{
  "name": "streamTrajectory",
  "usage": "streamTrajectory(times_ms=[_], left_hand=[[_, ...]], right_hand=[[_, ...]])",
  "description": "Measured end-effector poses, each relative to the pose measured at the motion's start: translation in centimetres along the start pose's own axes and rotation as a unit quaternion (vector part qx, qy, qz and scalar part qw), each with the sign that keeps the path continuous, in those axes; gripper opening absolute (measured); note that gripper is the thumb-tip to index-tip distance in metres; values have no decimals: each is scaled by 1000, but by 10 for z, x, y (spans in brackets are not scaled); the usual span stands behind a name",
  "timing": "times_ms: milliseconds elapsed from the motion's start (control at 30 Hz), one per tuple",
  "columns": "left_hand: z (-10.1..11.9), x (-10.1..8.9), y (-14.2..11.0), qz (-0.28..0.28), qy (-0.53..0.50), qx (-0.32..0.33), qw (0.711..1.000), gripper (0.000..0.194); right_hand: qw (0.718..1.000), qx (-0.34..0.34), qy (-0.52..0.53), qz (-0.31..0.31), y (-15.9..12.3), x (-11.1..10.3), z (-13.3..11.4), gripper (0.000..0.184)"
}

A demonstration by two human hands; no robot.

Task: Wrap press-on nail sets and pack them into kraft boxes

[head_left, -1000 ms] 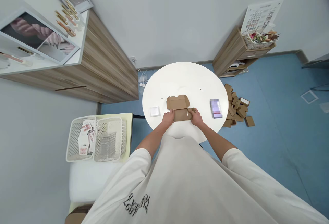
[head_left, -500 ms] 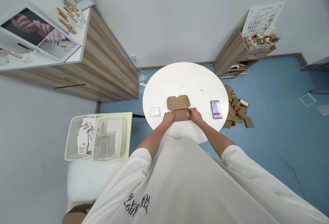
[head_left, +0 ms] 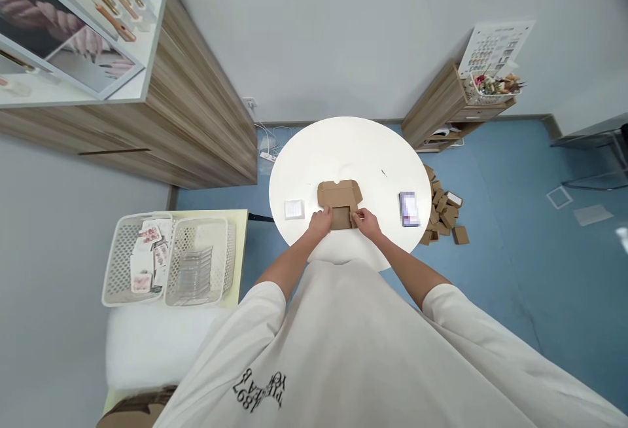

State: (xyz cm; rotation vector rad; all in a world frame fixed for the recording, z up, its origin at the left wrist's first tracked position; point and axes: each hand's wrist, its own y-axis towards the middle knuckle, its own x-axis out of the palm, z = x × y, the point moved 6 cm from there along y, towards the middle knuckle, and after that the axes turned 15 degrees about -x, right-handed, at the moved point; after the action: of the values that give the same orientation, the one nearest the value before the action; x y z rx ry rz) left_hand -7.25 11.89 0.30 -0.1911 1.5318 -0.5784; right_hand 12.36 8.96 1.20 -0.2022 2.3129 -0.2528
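Round table [head_left: 350,153] | left hand [head_left: 320,223] on kraft box [head_left: 339,194] | right hand [head_left: 367,224] pinching flap [head_left: 342,218]

Right here on my round white bench [head_left: 349,150], kraft cardboard box [head_left: 339,194] front and centre, small white square packet [head_left: 294,209] off to its left, blurred purple-and-white packet [head_left: 409,209] out on the right

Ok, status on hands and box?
Left hand at kraft cardboard box, right hand, fingers on its near flap. White packet left, blurred purple card right.
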Motion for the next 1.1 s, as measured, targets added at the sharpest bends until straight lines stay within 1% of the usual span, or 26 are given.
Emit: streamTrajectory(times_ms=[67, 133, 233, 333, 467, 600, 700, 767, 867, 1000, 1100], left_hand=[[-1, -1, -1, -1, -5, 2, 1000, 89], [-2, -1, -1, -1, -8, 4, 1000, 88], [-2, -1, -2, 2, -6, 6, 1000, 87], [-2, 0, -1, -4, -7, 2, 1000, 87], [-1, 2, 0, -17, -6, 1, 1000, 90], [-1, 3, 0, -16, -3, 1, 1000, 95], [0, 3, 1, -20, 1, 2, 1000, 95], [0, 4, 2, -26, 8, 2, 1000, 93], [0, 3, 3, -28, 13, 4, 1000, 91], [0, 2, 2, -24, 10, 8, 1000, 92], [-2, 1, 1, -22, 11, 7, 1000, 91]], right_hand=[[1000, 18, -11, -6, 2, -1, 3, 19], [998, 38, -38, -11, 6, -2, 5, 19], [994, 46, -91, -43, 13, -1, 5, 18], [986, 28, -149, -75, 20, 3, 3, 17], [974, -15, -198, -108, 23, 10, 0, 22], [963, -42, -233, -125, 24, 14, -2, 28], [955, -52, -259, -136, 28, 19, -2, 31], [952, -56, -267, -138, 30, 22, -3, 32], [956, -55, -256, -133, 27, 23, -3, 34], [970, -60, -207, -112, 9, 17, -4, 36], [972, -92, -186, -112, -4, 12, -7, 42]])
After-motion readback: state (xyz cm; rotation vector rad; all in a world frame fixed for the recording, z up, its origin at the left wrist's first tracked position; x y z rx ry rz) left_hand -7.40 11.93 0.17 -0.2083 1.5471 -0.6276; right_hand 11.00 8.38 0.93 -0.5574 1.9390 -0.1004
